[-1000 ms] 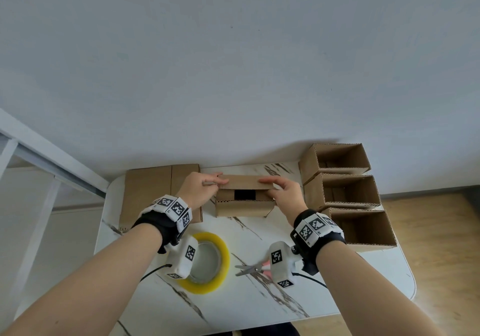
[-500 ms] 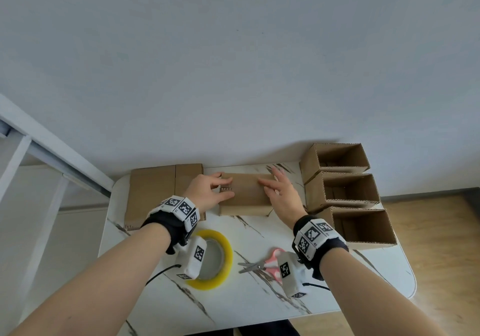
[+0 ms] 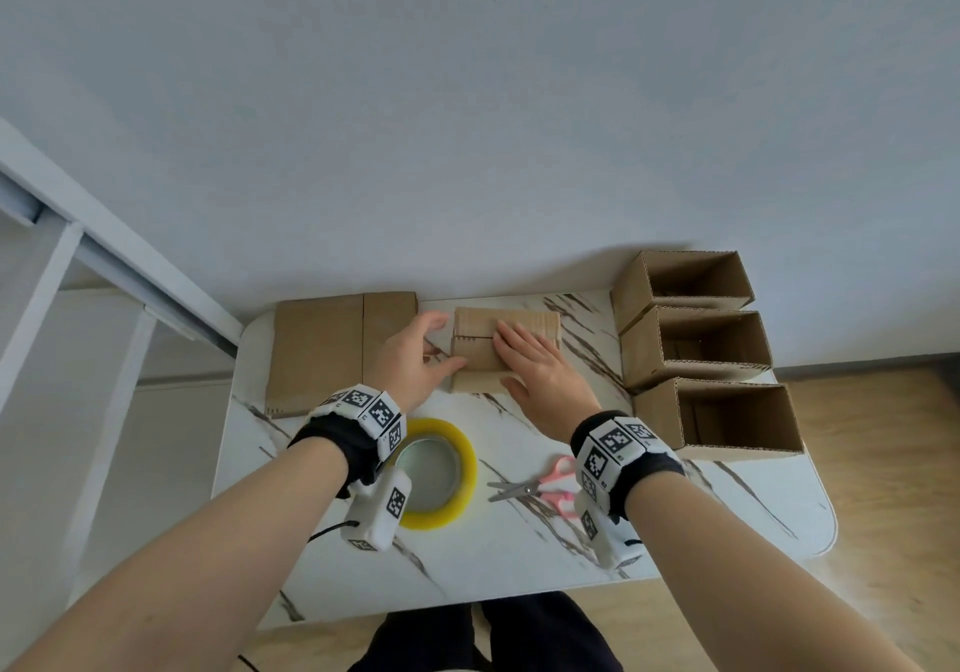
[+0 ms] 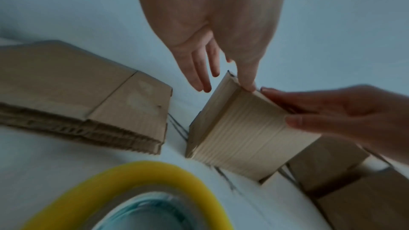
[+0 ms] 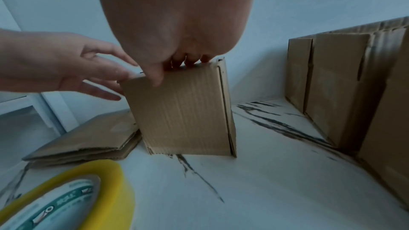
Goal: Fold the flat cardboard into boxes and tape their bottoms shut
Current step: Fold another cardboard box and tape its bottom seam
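Since half a second ago both my hands have slid nearer across the closed flaps. Left to right: my left hand [image 3: 415, 354], fingers relaxed, thumb touching the box [image 3: 506, 351] standing flaps-up mid-tabletop [image 3: 519, 557], long axis left-right; my right hand [image 3: 540, 367] flat on it. Tape roll [image 5: 66, 197] print unreadable.

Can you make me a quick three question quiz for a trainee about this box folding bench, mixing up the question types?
1. True or false: the right hand lies flat on the closed flaps of the box being folded.
2. How many finished open boxes stand in the row at the right of the table? A) two B) three C) five
3. Fill in: the pink-handled scissors lie to the right of the yellow ____.

Key: 1 true; 2 B; 3 tape roll. The left hand touches the box's left end, and the flat cardboard stack waits beyond it.
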Action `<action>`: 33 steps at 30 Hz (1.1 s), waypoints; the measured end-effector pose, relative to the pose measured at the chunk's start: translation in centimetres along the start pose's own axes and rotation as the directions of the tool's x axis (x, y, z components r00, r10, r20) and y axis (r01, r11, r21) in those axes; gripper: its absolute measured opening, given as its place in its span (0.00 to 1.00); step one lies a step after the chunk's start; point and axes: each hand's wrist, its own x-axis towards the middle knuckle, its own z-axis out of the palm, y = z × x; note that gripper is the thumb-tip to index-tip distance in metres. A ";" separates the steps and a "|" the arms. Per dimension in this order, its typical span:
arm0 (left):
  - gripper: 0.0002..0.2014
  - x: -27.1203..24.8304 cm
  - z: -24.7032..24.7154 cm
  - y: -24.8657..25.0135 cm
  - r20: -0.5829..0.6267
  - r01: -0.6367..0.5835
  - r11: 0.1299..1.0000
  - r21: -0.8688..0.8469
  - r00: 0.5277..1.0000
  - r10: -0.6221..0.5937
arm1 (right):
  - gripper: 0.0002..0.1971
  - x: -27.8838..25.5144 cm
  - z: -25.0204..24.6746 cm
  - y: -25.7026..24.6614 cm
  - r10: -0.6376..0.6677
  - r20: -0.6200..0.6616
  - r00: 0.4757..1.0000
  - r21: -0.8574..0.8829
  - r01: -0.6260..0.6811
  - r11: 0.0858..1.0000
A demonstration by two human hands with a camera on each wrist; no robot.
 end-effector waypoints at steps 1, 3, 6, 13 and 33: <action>0.21 -0.7 -0.1 -0.3 -0.004 -0.005 1.000 0.019 1.000 0.005 | 0.27 0.0 0.1 0.0 0.003 -0.005 1.000 0.010 -0.003 1.000; 0.14 -2.2 -0.3 -1.2 0.080 -0.011 0.993 0.117 0.997 0.002 | 0.26 0.0 0.2 -0.1 0.010 -0.022 1.000 0.036 -0.009 0.999; 0.13 -4.5 0.3 -2.9 0.263 -0.001 0.964 0.268 0.962 -0.072 | 0.27 0.0 0.6 -0.2 0.021 -0.046 0.999 0.048 -0.019 0.999; 0.21 -7.9 3.0 -5.4 0.476 -0.065 0.897 0.437 0.863 -0.169 | 0.28 -0.1 0.7 -0.2 0.020 -0.065 0.998 0.049 -0.017 0.999; 0.12 -7.2 1.4 -1.8 0.594 -0.236 0.792 0.562 0.782 -0.188 | 0.40 -0.4 -0.2 -0.4 0.066 -0.014 0.998 0.093 -0.064 0.994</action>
